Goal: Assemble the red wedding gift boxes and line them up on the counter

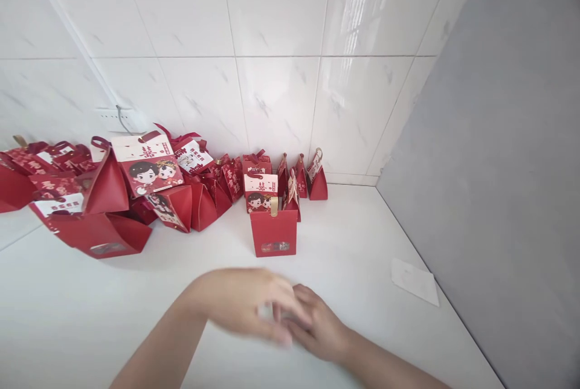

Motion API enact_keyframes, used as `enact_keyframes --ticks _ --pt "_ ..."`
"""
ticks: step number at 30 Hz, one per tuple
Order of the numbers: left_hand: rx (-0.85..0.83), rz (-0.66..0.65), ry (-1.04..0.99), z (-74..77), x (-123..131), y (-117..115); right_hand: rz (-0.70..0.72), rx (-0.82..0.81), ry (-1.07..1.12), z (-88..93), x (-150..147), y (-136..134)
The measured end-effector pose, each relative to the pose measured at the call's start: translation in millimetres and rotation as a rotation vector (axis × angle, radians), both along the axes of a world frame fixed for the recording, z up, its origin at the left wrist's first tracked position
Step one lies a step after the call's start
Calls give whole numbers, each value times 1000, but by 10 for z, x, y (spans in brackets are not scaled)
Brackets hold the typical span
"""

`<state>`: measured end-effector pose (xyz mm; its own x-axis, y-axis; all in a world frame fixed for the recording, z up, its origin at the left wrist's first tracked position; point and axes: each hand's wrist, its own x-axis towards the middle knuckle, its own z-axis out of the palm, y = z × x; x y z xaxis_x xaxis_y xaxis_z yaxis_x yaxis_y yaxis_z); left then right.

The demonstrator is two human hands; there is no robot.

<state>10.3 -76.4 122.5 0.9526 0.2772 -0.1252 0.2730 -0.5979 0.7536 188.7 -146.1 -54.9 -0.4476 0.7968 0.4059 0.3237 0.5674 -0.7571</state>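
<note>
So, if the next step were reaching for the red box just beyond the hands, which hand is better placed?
Probably the left hand: it appears closer to the red box, just below it in view. The right hand sits lower and farther right.

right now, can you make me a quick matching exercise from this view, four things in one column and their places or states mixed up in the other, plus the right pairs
1. Red box nearest the hands
2. White card
3. Wall socket
4. Left hand

A. Flat on the white surface, beside the grey panel
B. Blurred, its fingers overlapping those of the right hand in the picture
C. Upright, with a gold tab at its top
D. On the tiled wall, with a grey cable

Right pairs: 1-C, 2-A, 3-D, 4-B
</note>
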Motion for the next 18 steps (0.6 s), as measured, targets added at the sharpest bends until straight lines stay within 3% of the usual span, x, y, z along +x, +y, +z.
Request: enact_keyframes --ticks 1,3,5,7,9,12,15,18 --pt "14 72 -4 -29 -33 95 -62 -49 41 -2 8 -2" --pt "117 374 -158 -182 -129 346 -202 -159 150 -15 22 5" --pt "272 738 -497 -464 -262 614 -316 -262 269 -29 25 44" --pt "338 916 -772 -829 -404 822 -393 -357 379 -28 18 141" --pt "284 976 -798 -1197 -516 934 -453 -422 488 -7 3 305" --pt "122 923 -600 -1591 -571 950 -539 -427 628 22 -25 619" --pt "73 886 -493 -1728 -521 904 -517 -396 651 4 -51 867" --pt "26 865 -415 -1715 -467 883 -430 -367 645 -51 -53 964"
